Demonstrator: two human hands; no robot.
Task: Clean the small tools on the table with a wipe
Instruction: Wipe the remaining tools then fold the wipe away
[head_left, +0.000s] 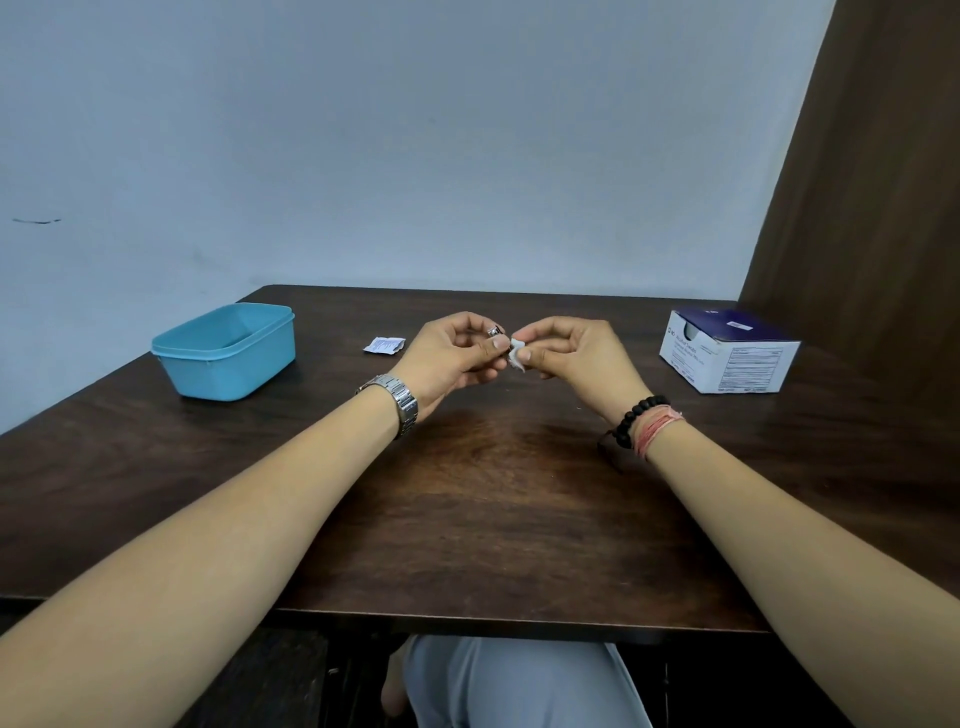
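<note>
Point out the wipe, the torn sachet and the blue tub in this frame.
wipe (517, 358): head view, on the white fold below the right fingertips.
torn sachet (384, 345): head view, middle of its printed face.
blue tub (234, 366): head view, on its near side wall.

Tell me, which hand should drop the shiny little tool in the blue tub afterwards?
Probably the left hand. It already pinches the small metal tool, and the blue tub sits on its side. The right hand holds the wipe.

Left wrist: steel link watch (401, 403) | Right wrist: black bead bracelet (638, 418), pink thread band (658, 429) | Arms: bare, sleeveless | Lap: grey trousers (519, 686)
</note>
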